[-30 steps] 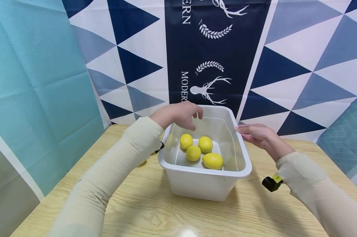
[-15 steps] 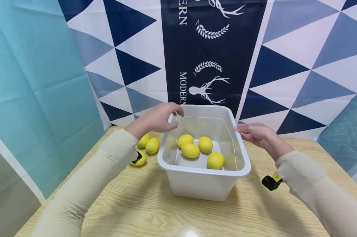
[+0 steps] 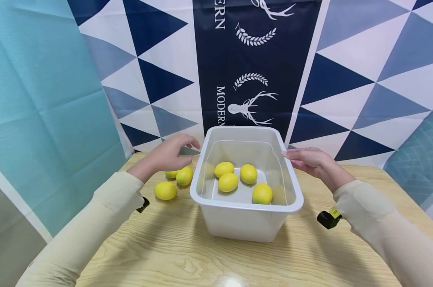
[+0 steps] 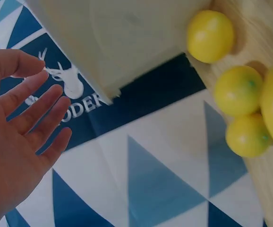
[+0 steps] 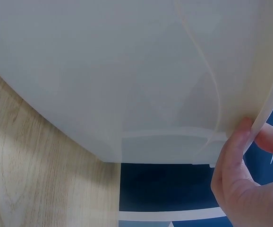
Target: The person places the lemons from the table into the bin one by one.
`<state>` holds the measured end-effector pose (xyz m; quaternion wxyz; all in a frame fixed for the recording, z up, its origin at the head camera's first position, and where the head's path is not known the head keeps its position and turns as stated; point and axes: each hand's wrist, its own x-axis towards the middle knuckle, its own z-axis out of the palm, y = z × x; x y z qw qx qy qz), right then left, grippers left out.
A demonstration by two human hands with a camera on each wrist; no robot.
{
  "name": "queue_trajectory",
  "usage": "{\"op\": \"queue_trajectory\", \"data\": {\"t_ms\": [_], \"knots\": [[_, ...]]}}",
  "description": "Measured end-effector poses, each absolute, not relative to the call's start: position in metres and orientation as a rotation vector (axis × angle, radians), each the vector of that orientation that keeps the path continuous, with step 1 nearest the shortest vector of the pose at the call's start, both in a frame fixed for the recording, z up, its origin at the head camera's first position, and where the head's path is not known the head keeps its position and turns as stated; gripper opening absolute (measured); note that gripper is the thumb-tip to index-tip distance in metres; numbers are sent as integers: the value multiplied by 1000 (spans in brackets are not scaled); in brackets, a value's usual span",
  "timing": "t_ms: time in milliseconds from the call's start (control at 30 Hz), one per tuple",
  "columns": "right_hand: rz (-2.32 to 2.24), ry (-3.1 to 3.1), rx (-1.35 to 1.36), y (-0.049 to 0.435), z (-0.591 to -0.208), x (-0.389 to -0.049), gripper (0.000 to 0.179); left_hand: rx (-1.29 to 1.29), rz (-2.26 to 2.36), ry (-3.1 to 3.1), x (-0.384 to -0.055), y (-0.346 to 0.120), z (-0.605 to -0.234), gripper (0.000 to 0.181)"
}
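A white plastic basin [image 3: 241,221] stands on the wooden table with several yellow lemons [image 3: 228,182] on its floor. On the right side, my right hand [image 3: 306,157] pinches the basin's rim, thumb on one face and fingers on the other, as the right wrist view shows up close. My left hand [image 3: 170,153] hovers just outside the basin's left rim, fingers loosely bent and holding nothing. In the left wrist view its palm and spread fingers [image 4: 46,118] show bare. Below it, more lemons [image 3: 165,190] lie on the table left of the basin, partly hidden in the head view.
The wooden table [image 3: 187,259] runs up to a patterned fabric backdrop [image 3: 252,59] behind the basin. A plain teal cloth [image 3: 51,99] hangs along the left side. Another blue cloth [image 3: 417,159] borders the right.
My left hand has moved left from over the basin to outside its rim, uncovering the table lemons. Lemons inside the basin have rolled slightly. My right hand stays on the rim.
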<state>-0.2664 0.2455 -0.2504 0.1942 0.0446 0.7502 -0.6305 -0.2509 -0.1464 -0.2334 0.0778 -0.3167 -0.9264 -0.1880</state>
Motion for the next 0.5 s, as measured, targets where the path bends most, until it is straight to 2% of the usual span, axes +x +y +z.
{"op": "queue_trajectory", "data": {"t_ms": [233, 500], "knots": [[-1760, 2119, 129, 245, -248, -267, 71, -907, -382, -2795, -250, -169, -249, 37], [-1766, 2105, 141, 244, -247, -267, 74, -943, -179, -2803, -249, -186, -276, 37]]}}
